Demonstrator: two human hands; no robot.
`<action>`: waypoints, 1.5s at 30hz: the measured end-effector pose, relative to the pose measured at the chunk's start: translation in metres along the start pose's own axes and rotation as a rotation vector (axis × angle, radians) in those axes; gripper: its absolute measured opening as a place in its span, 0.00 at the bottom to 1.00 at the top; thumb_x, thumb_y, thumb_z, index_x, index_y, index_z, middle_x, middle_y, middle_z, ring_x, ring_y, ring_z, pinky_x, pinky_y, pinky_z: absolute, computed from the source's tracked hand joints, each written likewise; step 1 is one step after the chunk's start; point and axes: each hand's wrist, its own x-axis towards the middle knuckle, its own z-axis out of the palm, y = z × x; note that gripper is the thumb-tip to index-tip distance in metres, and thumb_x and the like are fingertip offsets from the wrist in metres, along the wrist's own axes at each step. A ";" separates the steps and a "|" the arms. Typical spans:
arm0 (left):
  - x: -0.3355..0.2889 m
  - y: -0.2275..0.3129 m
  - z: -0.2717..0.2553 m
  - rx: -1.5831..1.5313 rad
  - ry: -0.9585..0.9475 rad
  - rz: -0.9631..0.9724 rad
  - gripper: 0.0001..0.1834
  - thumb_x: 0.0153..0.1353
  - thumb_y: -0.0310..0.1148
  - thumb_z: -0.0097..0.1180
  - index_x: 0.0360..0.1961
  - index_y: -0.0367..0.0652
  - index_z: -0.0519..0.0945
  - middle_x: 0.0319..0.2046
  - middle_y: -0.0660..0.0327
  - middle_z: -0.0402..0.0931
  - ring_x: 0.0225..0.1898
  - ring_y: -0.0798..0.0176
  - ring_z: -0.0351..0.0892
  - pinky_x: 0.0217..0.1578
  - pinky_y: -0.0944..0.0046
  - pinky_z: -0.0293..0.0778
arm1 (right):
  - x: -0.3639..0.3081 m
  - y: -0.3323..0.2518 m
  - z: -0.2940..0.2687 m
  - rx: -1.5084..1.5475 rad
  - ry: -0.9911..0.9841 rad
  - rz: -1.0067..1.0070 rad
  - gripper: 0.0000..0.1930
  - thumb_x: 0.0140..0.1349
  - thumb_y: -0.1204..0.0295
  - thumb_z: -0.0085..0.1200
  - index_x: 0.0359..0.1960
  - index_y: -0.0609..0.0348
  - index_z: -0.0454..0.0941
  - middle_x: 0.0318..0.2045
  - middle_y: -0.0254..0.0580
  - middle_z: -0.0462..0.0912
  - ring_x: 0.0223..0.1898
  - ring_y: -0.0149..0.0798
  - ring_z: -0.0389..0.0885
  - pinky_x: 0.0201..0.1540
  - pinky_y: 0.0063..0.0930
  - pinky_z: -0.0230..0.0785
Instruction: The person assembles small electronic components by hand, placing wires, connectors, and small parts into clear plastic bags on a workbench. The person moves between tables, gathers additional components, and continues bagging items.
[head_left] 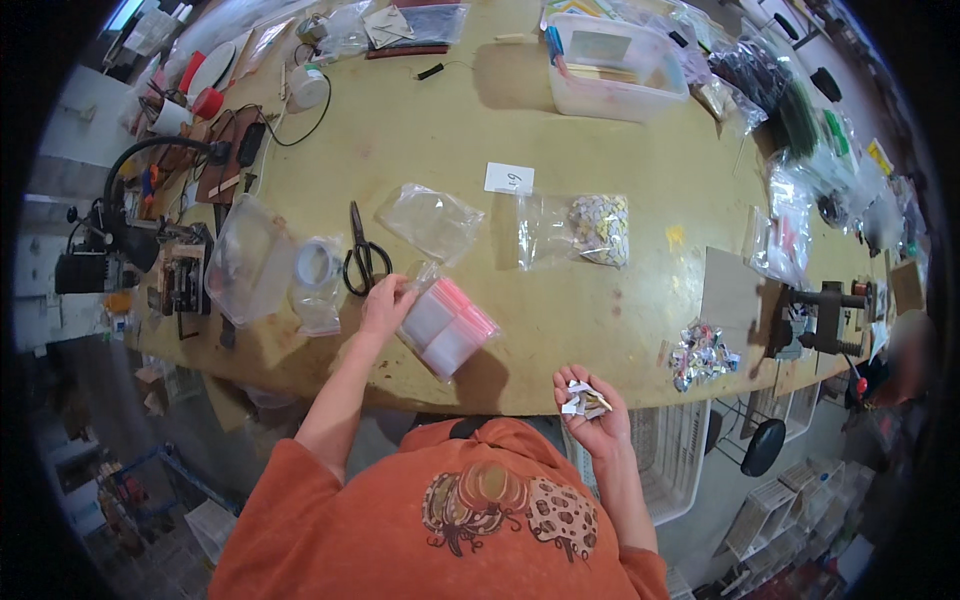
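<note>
My left hand (384,306) pinches the upper left corner of a clear plastic bag. Inside that bag is a stack of small zip bags (450,338) with pink top edges, lying near the front of the table. Palm up at the table's front edge, my right hand (603,425) cups a little heap of small white and yellowish pieces (585,400), too small to name. Black scissors (364,256) lie just beyond my left hand. Farther off are a crumpled clear bag (432,222) and a clear bag of small pale, yellow-edged pieces (599,230).
A pile of shiny small pieces (704,357) lies right, beside a grey sheet (735,290). A black hand press (825,318) stands at the right edge. Left are a clear tub (248,262), a tape roll (317,262) and a black lamp (128,235). A clear bin (615,98) stands far back.
</note>
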 end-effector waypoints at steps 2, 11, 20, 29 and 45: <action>0.002 0.009 -0.001 0.062 -0.105 -0.091 0.16 0.59 0.36 0.61 0.42 0.37 0.76 0.31 0.58 0.80 0.34 0.60 0.80 0.36 0.63 0.74 | 0.000 0.000 0.001 -0.015 0.008 0.004 0.19 0.66 0.71 0.47 0.56 0.70 0.69 0.55 0.60 0.74 0.58 0.58 0.73 0.57 0.50 0.73; -0.030 0.028 0.007 -0.585 -0.005 -0.125 0.15 0.59 0.39 0.58 0.32 0.37 0.73 0.24 0.55 0.74 0.27 0.56 0.75 0.33 0.58 0.71 | -0.017 -0.013 -0.022 0.014 0.003 -0.020 0.19 0.66 0.71 0.47 0.55 0.70 0.70 0.55 0.59 0.75 0.58 0.57 0.73 0.57 0.49 0.73; -0.036 0.011 0.008 -0.096 -0.022 -0.330 0.20 0.62 0.47 0.53 0.39 0.38 0.76 0.37 0.52 0.79 0.40 0.54 0.78 0.41 0.55 0.72 | -0.007 -0.022 -0.054 0.122 -0.223 0.047 0.19 0.66 0.69 0.47 0.52 0.73 0.72 0.50 0.61 0.77 0.51 0.55 0.78 0.56 0.48 0.73; -0.038 0.053 0.024 -0.961 -0.450 -0.381 0.10 0.65 0.32 0.52 0.43 0.36 0.76 0.39 0.58 0.79 0.37 0.62 0.80 0.37 0.60 0.76 | -0.012 -0.033 -0.065 0.195 -0.270 -0.086 0.22 0.69 0.71 0.44 0.60 0.75 0.64 0.59 0.63 0.70 0.61 0.57 0.71 0.59 0.49 0.72; 0.059 0.001 0.044 0.131 0.078 0.648 0.09 0.55 0.33 0.61 0.31 0.38 0.77 0.60 0.52 0.68 0.58 0.43 0.65 0.58 0.44 0.60 | -0.015 0.142 -0.044 0.263 -0.362 -0.264 0.21 0.69 0.73 0.42 0.59 0.76 0.64 0.60 0.63 0.69 0.62 0.55 0.69 0.64 0.48 0.66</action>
